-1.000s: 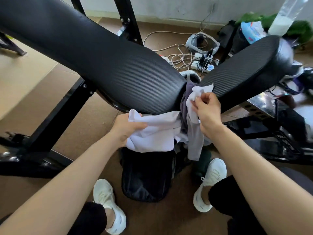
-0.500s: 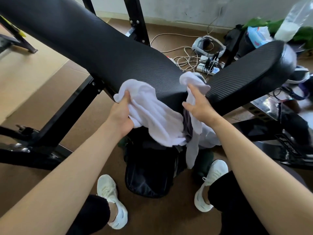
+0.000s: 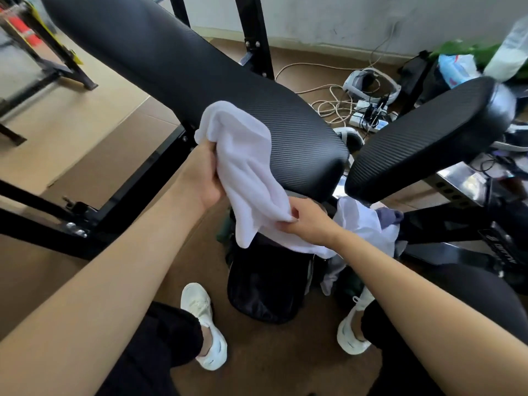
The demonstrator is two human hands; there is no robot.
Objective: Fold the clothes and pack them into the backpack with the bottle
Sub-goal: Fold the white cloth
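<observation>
Here: long black ribbed padded tabletop [image 3: 200, 75]. Black fabric backpack [image 3: 265, 287] on brown floor [image 3: 271, 367] below its near edge. White soft cloth garment [image 3: 245, 167] held up at near edge, above backpack. Left hand [image 3: 204, 178] grips its upper part; right hand [image 3: 307, 221] pinches lower fold. Clear plastic bottle [image 3: 511, 52] beyond far right corner.

Curled grips — left hand [image 3: 204, 178], right hand [image 3: 310, 222]

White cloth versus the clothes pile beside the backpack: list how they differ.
The white cloth is lifted, gripped by the left hand and pinched by the right hand; the clothes pile sits unheld beside the backpack. The white cloth is one plain colour; the clothes pile mixes white and purple-grey. Both are rumpled, unfolded fabric.
</observation>
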